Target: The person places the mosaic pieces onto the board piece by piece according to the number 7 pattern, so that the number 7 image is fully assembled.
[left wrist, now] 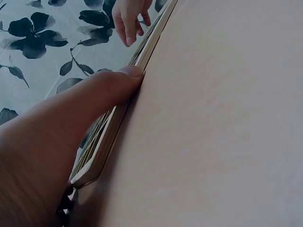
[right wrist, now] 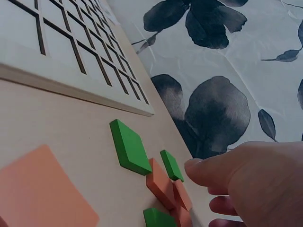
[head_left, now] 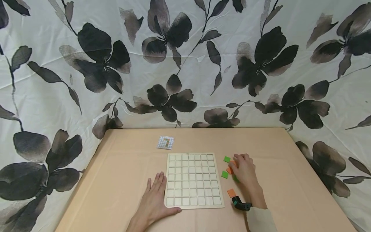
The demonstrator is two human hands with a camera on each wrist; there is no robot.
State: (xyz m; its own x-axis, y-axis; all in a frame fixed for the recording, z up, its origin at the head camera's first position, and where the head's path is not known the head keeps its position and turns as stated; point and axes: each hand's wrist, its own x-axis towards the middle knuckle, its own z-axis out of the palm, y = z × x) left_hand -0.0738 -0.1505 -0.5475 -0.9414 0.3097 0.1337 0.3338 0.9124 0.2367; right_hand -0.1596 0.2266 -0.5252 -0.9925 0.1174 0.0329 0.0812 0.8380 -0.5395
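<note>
A pale wooden board with a grid of square slots (head_left: 189, 184) lies on the table. My left hand (head_left: 155, 203) rests along its left side with fingers extended, and the thumb (left wrist: 111, 87) touches its near edge. To the right of the board is a loose group of square tiles, among them a green tile (head_left: 224, 174) and an orange tile (head_left: 229, 170). Over this group hovers my right hand (head_left: 245, 170), fingers loosely bent and partly hiding some tiles. In the right wrist view its thumb is beside the tiles, and no tile shows in its grasp.
A small card with a coloured grid pattern (head_left: 165, 142) lies behind the board. One orange tile (head_left: 231, 193) sits apart, close to the black device on the right wrist (head_left: 241, 204). A flower-printed cloth (head_left: 174, 64) hangs behind the table (head_left: 116, 167).
</note>
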